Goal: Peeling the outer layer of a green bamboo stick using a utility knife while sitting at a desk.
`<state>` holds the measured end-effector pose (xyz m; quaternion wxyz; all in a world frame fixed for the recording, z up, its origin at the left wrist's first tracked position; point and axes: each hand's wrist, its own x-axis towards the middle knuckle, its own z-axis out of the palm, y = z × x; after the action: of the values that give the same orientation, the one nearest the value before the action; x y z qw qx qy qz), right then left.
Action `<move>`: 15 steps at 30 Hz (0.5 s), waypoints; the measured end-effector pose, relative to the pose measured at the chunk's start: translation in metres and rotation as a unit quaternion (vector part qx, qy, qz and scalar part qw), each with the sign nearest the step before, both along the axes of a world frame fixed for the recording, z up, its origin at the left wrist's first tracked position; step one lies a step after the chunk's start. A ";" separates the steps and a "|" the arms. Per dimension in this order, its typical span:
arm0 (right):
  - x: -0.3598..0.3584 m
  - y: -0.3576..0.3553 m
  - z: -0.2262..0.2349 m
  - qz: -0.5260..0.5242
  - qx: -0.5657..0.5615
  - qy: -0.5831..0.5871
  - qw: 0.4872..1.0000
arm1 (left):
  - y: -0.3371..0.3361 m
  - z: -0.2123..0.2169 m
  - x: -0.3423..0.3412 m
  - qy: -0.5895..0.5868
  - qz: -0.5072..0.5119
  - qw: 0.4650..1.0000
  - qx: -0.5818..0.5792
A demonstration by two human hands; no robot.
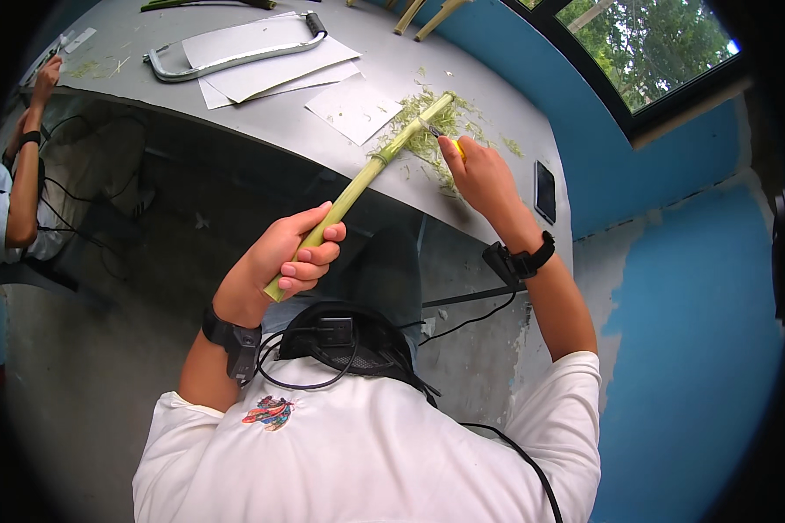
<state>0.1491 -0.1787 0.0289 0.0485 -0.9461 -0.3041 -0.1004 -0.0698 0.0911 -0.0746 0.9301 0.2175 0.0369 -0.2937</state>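
A pale green bamboo stalk (pixel 358 185) slants from my lap up onto the table, its far part partly scraped and a ringed node about midway. My left hand (pixel 293 253) is wrapped round its near end. In my right hand (pixel 481 174) is a utility knife (pixel 459 148) with a yellow handle, mostly hidden by the fingers. Its blade meets or nearly meets the stalk close to the far end. Thin green shavings (pixel 436 161) lie scattered beneath and around that end.
On the grey table (pixel 148 44) a hacksaw (pixel 235 61) rests over white paper sheets (pixel 279 78). A phone (pixel 545 192) lies by the right edge. More stalks (pixel 432 19) are at the back. Another person's arm (pixel 28 174) works at the far left.
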 end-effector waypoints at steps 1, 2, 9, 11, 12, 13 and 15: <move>-0.015 0.009 0.006 0.030 0.019 0.029 0.999 | 0.002 0.000 0.000 0.011 0.004 1.000 -0.004; -0.032 0.017 0.012 0.056 0.036 0.058 0.996 | 0.002 0.002 0.001 0.023 0.005 1.000 -0.009; -0.016 0.000 -0.007 0.007 -0.009 0.002 1.000 | 0.001 -0.004 0.000 0.064 -0.019 0.989 -0.135; -0.017 -0.009 -0.002 -0.016 0.003 0.008 1.000 | 0.002 -0.005 -0.001 0.057 -0.028 0.988 -0.140; -0.030 -0.005 0.000 0.009 0.004 0.009 1.000 | 0.003 -0.005 -0.002 0.056 -0.033 0.988 -0.142; -0.043 0.002 -0.001 0.031 0.011 0.030 0.999 | 0.004 -0.007 -0.003 0.057 -0.031 0.986 -0.154; -0.061 0.014 -0.003 0.071 0.026 0.072 0.995 | 0.005 -0.007 -0.005 0.058 -0.031 0.982 -0.177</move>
<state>0.0881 -0.1650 0.0262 0.1018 -0.9255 -0.3631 -0.0363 -0.0752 0.0958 -0.0821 0.9407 0.0336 0.0312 -0.3363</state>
